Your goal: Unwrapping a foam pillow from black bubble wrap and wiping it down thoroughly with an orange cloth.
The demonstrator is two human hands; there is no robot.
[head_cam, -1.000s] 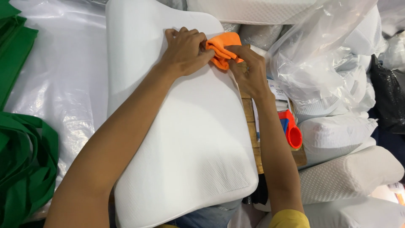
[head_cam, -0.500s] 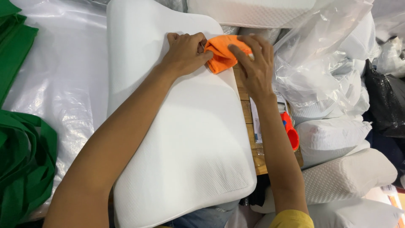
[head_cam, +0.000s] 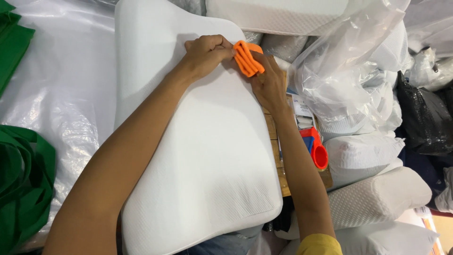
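White plastic sheeting [head_cam: 66, 89] covers the work surface, and a large white contoured pillow [head_cam: 198, 156] is laid across it. At the pillow's upper right edge a small orange cloth [head_cam: 247, 57], folded into narrow pleats, is pinched between both hands. The left hand [head_cam: 205, 54] is clenched, its fingers [head_cam: 225, 43] curled tight on the left end of the cloth and pressed onto the pillow. The right hand [head_cam: 268, 82] is closed on the cloth's lower right side, the thumb laid against the folds; the rest of its fingers are hidden beneath. Both forearms are stretched across the pillow. Just beside the right forearm, an orange and blue tool [head_cam: 317, 148] is seen on a strip of wooden desk [head_cam: 283, 174]. Further right, crumpled clear plastic bags [head_cam: 349, 66] and more white pillows [head_cam: 377, 196] are piled, with a black bag [head_cam: 422, 120] beyond them. Green fabric [head_cam: 23, 184] is heaped at the left edge.
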